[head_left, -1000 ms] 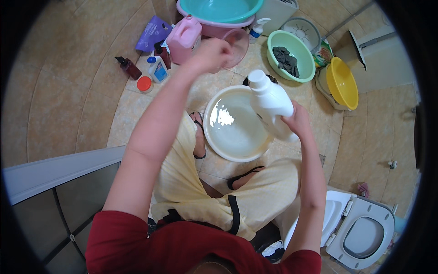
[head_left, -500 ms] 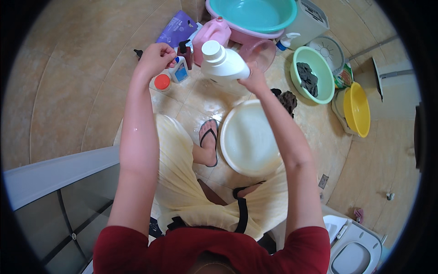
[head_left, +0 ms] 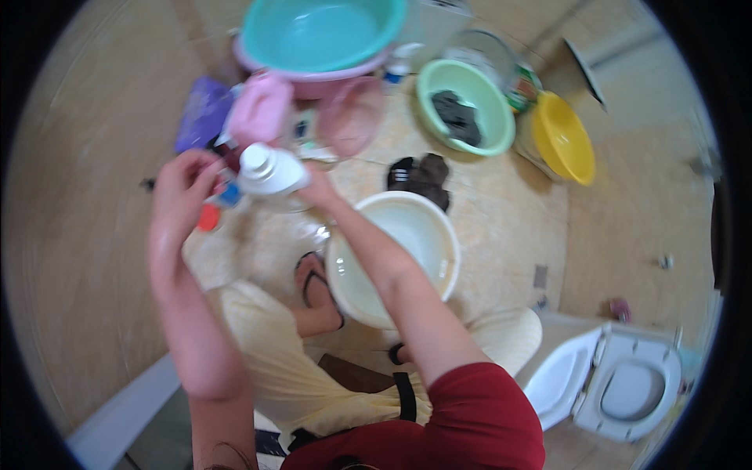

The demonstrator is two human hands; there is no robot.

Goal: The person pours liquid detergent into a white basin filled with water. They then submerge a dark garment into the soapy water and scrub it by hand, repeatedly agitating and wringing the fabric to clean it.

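Observation:
My right hand is wrapped round a white plastic bottle with a white cap, tilted above the tiled floor. To its left, my left hand has its thumb and fingers pinched together; blur hides what they hold, if anything. Just beyond those fingers are a small white-and-blue bottle and a jar with a red lid, both partly covered. Below my right forearm stands a wide white basin with liquid in it. Dark crumpled cloth lies against its far rim.
A pink jug and a purple pack stand far left, near stacked turquoise and pink basins. A green basin with dark cloth and a yellow basin are at far right. A toilet stands at near right.
The view has swung, so everything sits further left and the toilet shows more fully. My right hand still grips the white bottle, now nearer my left hand. My left fingers stay pinched.

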